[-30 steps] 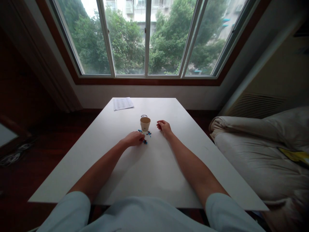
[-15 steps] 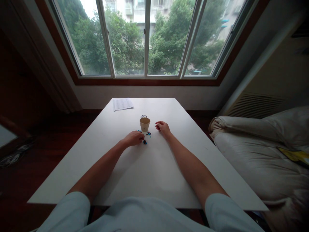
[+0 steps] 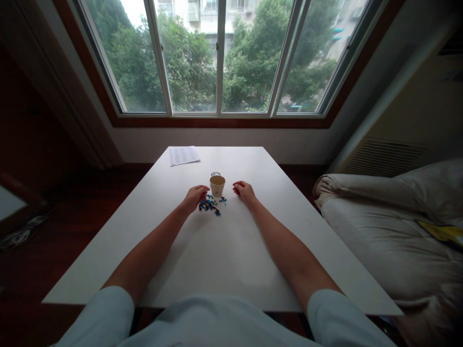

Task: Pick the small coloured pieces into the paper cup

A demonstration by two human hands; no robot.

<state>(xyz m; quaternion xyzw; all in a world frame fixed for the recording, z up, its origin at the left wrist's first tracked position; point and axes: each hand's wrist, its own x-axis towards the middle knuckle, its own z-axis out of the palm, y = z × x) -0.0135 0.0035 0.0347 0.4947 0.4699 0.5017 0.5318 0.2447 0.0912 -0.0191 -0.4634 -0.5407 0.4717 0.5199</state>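
Note:
A tan paper cup (image 3: pixel 217 187) stands upright on the white table (image 3: pixel 231 250). In front of it lies a loose spread of small blue and dark red beads (image 3: pixel 209 205), with a few more near the cup's base. My left hand (image 3: pixel 196 195) is beside the cup's left side, its fingers pinched together at the edge of the beads. Whatever may be between those fingertips is too small to make out. My right hand (image 3: pixel 246 191) rests to the right of the cup, apart from it, with fingers curled together; their contents cannot be seen.
Behind the cup lies a thin dark loop (image 3: pixel 215 174), perhaps a cord. Printed paper sheets (image 3: pixel 183 155) are at the table's far left corner. A window (image 3: pixel 217 62) is beyond the table, and a padded pale couch (image 3: pixel 383 231) stands on the right.
My left hand has moved up and left, from over the beads to beside the cup, uncovering the bead pile. My right hand and the cup have stayed in place.

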